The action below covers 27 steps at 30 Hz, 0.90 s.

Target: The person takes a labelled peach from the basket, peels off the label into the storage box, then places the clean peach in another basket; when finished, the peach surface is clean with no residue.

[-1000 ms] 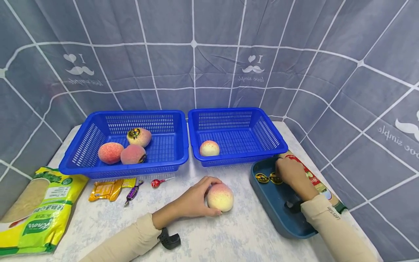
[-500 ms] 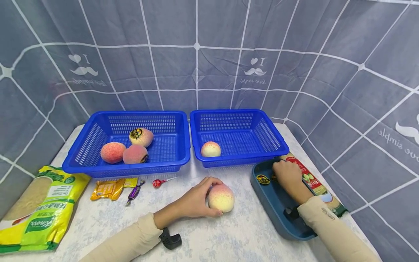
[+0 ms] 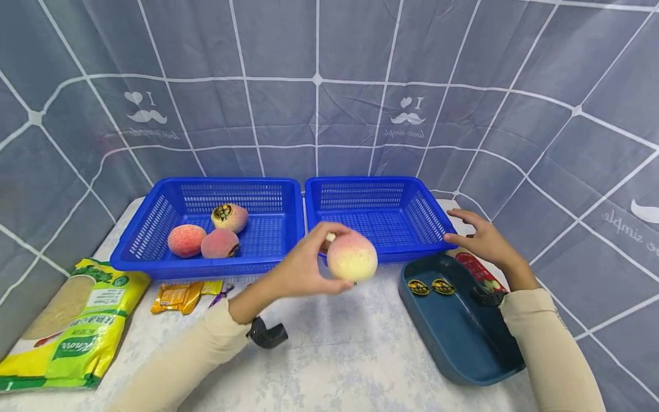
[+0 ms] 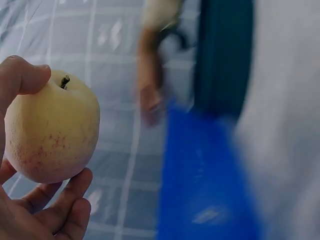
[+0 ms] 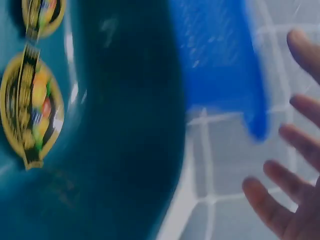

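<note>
The peach (image 3: 352, 256) looks round and pale yellow with a soft pink blush, and in the left wrist view a short dark stem is seen on it. The left hand (image 3: 304, 263) grips it between thumb and fingers, in the air to the left of the teal tub (image 3: 468, 337). The right hand (image 3: 484, 243), with its fingers spread wide, is near the far end of the tub. Below the tub is a white table (image 3: 334, 355) with a faint blue-grey pattern; behind it hangs a grey curtain (image 3: 278, 114) with white lines. Inside the tub's far end are two oval labels (image 3: 419, 287). Beyond the tub, slightly left, stands a blue basket (image 3: 391, 226); farther left, a second basket (image 3: 265, 229) contains three other peaches (image 3: 186, 240).
</note>
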### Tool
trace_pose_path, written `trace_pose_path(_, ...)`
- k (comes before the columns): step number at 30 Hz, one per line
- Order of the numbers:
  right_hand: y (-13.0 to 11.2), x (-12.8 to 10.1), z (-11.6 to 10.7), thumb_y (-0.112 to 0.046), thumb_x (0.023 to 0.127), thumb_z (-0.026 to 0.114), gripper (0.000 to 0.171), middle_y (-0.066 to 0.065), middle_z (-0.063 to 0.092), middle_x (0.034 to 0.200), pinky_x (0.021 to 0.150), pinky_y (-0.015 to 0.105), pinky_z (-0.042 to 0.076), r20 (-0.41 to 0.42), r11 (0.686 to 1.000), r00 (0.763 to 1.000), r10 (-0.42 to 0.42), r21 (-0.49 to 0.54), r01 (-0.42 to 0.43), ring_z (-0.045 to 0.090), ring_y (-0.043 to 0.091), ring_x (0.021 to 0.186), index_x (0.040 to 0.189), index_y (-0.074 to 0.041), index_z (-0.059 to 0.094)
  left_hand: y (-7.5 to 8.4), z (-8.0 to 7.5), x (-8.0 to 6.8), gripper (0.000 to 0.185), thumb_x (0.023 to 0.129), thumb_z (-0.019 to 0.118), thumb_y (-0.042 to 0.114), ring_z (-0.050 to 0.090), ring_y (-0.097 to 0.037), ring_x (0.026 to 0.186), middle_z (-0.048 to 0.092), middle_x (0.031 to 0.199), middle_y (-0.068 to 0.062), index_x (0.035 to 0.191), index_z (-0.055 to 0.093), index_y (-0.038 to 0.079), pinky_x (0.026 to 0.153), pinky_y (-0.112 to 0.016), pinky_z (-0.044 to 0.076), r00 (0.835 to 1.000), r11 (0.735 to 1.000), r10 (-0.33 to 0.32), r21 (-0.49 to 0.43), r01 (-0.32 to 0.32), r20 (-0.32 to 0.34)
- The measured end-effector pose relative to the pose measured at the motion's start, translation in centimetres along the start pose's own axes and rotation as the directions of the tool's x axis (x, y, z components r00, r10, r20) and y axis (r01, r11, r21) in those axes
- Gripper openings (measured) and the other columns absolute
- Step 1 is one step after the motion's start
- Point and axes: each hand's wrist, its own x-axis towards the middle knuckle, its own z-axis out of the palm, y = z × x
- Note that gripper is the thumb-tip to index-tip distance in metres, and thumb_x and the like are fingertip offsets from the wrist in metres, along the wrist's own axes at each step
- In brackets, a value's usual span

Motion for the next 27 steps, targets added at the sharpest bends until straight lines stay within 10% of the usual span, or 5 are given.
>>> trace_pose_path(5, 2.3, 0.1, -0.3, -0.021, 0.097, 0.071, 0.057, 0.026, 0.035, 0.155, 0.102, 0.071, 0.033, 0.062, 0.999, 0.998, 0.019, 0.029, -0.021, 0.030, 0.053, 0.140, 0.144, 0.003, 0.052, -0.4, -4.7, 7.0, 0.081, 0.072, 0.090, 0.020, 0.060, -0.024, 0.104, 0.048, 0.132, -0.011, 0.139, 0.046, 0.008, 0.079, -0.039, 0.057, 1.000, 0.990, 0.006, 0.141, -0.004, -0.012)
trace_pose_path(11, 3.0, 0.1, 0.2, -0.023, 0.099, 0.069, 0.051, 0.021, 0.034, 0.158, 0.098, 0.047, 0.049, 0.088, 0.998, 0.996, 0.007, 0.067, -0.013, 0.045, 0.046, 0.131, 0.142, 0.002, 0.055, -4.3, -7.0, 12.3, 0.075, 0.074, 0.086, 0.019, 0.058, -0.028, 0.106, 0.056, 0.123, -0.016, 0.136, 0.046, 0.005, 0.086, -0.039, 0.053, 0.982, 0.951, -0.175, 0.270, 0.150, 0.073)
trace_pose_path(16, 3.8, 0.1, 0.4, -0.017, 0.100, 0.066, 0.050, 0.020, 0.028, 0.162, 0.086, 0.018, 0.051, 0.101, 0.984, 0.995, 0.007, 0.179, -0.025, 0.055, 0.045, 0.121, 0.145, 0.002, 0.052, -6.5, -6.7, 14.2, 0.071, 0.076, 0.085, 0.020, 0.062, -0.029, 0.106, 0.062, 0.121, -0.017, 0.135, 0.047, 0.005, 0.090, -0.040, 0.051, 0.928, 0.886, -0.345, 0.376, 0.271, 0.144)
trace_pose_path(27, 5.1, 0.3, 0.5, -0.017, 0.100, 0.066, 0.053, 0.018, 0.021, 0.164, 0.088, 0.016, 0.049, 0.122, 0.956, 0.992, 0.034, 0.287, -0.068, 0.032, 0.049, 0.141, 0.147, 0.003, 0.048, -8.2, -5.8, 14.6, 0.065, 0.081, 0.083, 0.026, 0.055, -0.031, 0.120, 0.061, 0.128, -0.011, 0.137, 0.054, 0.012, 0.107, -0.056, 0.034, 0.794, 0.684, -0.589, 0.614, 0.392, 0.149)
